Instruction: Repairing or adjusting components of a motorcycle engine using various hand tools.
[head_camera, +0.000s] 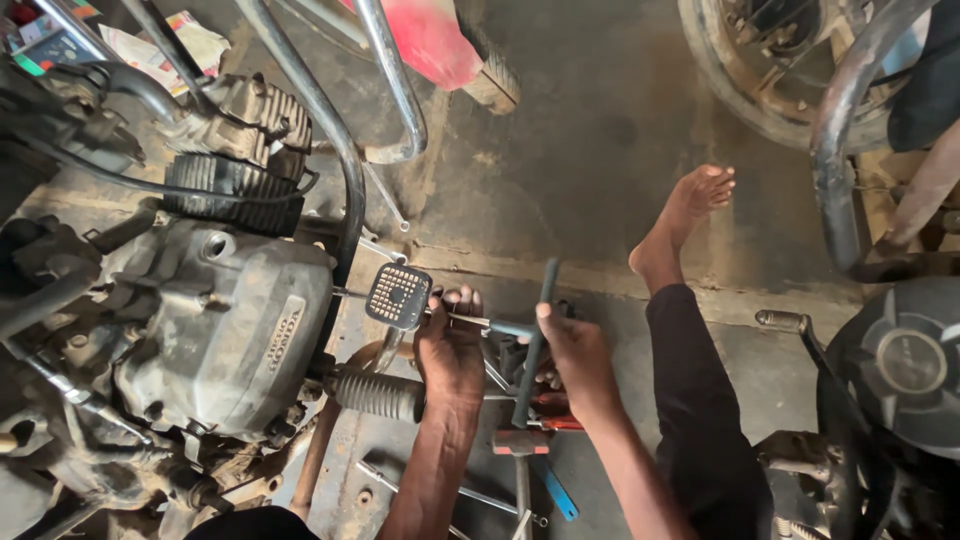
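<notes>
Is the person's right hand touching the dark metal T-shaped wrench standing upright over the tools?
Touching. The head view shows the right hand wrapped around the dark metal T-shaped wrench, with the thumb pressed against its shaft and no gap visible.

**Greys, Rust and a Few Bright Spots**

The dull silver-grey metal engine casing (225, 320) carries brown dust and dark oily smears, and the finned cylinder (235, 185) above it is black with grey edges. The square metal brake pedal (398, 296) shows a grid of pale studs on dark grey. The ribbed rubber footrest (378, 394) is charcoal grey. The T-shaped metal wrench (533, 340) is a dark blue-grey. A red-handled tool (545, 424) lies among grey steel spanners, beside a flat bright blue tool (555, 490). The concrete floor (600, 140) is mottled grey-brown with dark stains. The curved plastic panel (430, 40) is red. The trouser leg (700, 420) is black.
</notes>
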